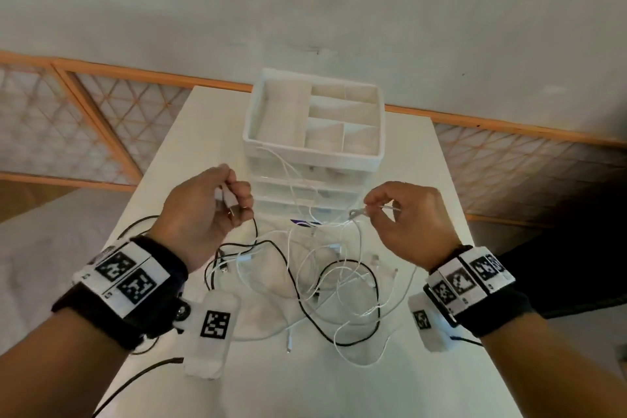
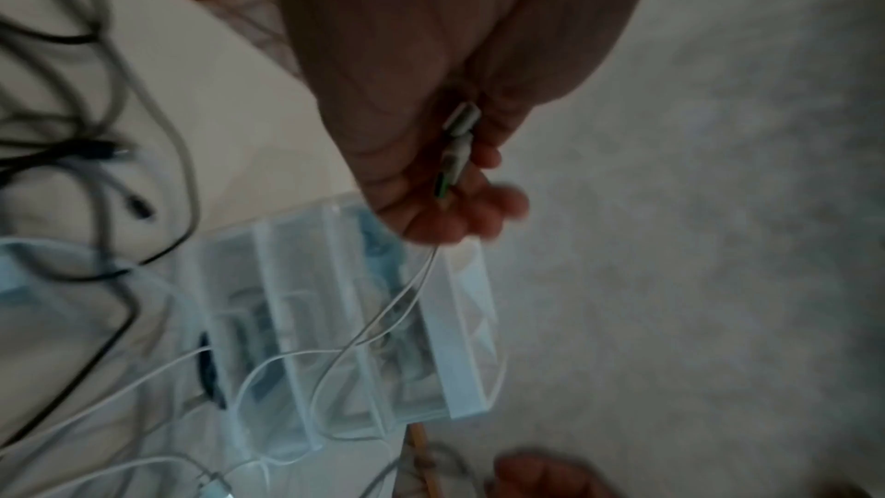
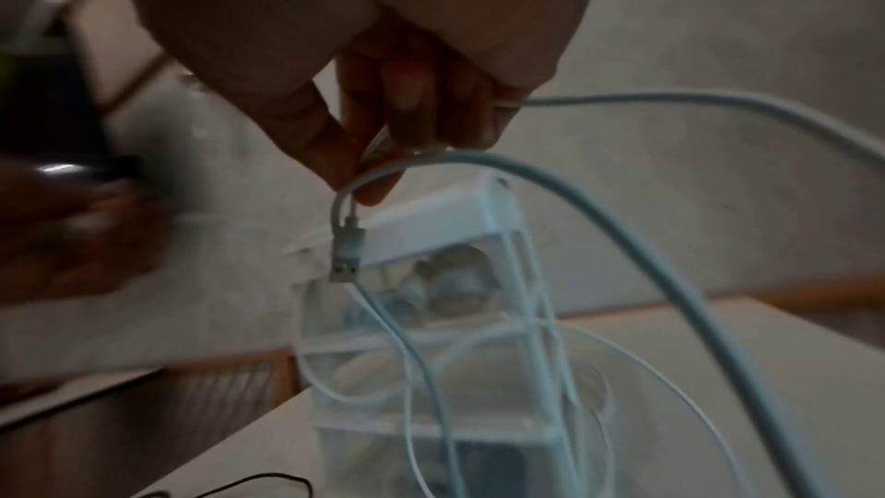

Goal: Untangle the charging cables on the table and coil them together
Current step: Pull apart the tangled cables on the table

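White and black charging cables point(image 1: 305, 282) lie in a loose tangle on the white table, their loops crossing one another. One white cable point(image 2: 397, 301) rises out of the heap, its plug ends point(image 2: 457, 142) pinched together above the table. Another white cable point(image 3: 599, 211) is lifted too, bent into a small loop with its USB plug point(image 3: 347, 254) hanging downward

The head view was evenly, softly lit and fairly sharp, with wide-angle bending toward its edges. Both wrist views were dim and grainy. The left hand point(image 2: 431, 89) loomed dark and underexposed; black cables point(image 2: 72, 150) smeared with blur. The right hand point(image 3: 373, 52) was likewise shadowed.
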Tool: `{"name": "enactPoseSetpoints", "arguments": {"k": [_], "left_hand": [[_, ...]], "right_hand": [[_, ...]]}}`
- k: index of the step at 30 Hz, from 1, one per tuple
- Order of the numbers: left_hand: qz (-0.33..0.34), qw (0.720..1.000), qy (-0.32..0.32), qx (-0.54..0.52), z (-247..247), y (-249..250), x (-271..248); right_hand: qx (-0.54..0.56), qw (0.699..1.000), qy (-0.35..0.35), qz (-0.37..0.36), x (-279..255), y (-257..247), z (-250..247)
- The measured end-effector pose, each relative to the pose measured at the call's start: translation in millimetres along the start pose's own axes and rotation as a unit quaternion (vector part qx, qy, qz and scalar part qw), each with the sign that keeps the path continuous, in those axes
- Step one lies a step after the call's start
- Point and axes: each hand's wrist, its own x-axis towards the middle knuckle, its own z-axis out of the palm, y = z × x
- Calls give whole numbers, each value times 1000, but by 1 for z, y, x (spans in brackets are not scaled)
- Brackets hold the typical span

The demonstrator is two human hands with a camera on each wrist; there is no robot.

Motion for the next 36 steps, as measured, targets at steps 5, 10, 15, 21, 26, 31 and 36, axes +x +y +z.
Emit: {"name": "enactPoseSetpoints", "arguments": {"k": [5, 10, 15, 21, 26, 31, 36], "left_hand": [[148, 948, -167, 228, 43, 0, -26], [173, 940, -122, 267, 19, -30, -7], [62, 938, -33, 341, -54, -23, 15], [82, 937, -168, 296, -27, 48, -7], [91, 932, -155, 315, -15, 51, -14], [149, 976, -110, 112, -51, 107, 2], [136, 986, -79, 57, -67, 99, 16]], "right_hand": [[97, 985, -58, -133, 18, -78, 5], [94, 990, 75, -74, 44, -99, -1], [96, 994, 28, -45, 49, -108, -29], [66, 985, -141, -80, 31, -148, 31], [89, 993, -72, 35, 57, -144, 46], [-29, 957, -38, 285, 17, -48, 30], [-202, 848, -176, 458, -18, 10, 25]]}}
